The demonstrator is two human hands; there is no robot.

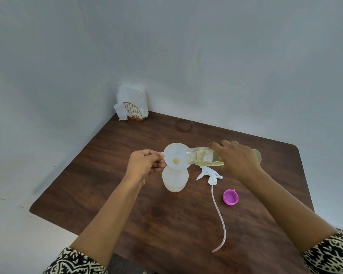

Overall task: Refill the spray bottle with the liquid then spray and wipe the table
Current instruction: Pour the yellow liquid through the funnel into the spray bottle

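Observation:
A translucent white spray bottle [175, 179] stands uncapped in the middle of the dark wooden table [166, 224]. A white funnel [175, 156] sits in its neck, with a little yellowish liquid at the funnel's hole. My left hand [145, 165] pinches the funnel's tab at its left rim. My right hand [237, 158] grips a clear refill bottle [201, 156] of pale yellow liquid, tipped on its side with its open mouth over the funnel's right rim. The white spray head [210, 174] with its long dip tube [220, 216] lies on the table to the right.
A purple cap [230, 197] lies on the table, right of the dip tube. A gold wire holder with white paper napkins [132, 104] stands in the far left corner against the grey wall. A faint ring mark [183, 125] shows near the back edge.

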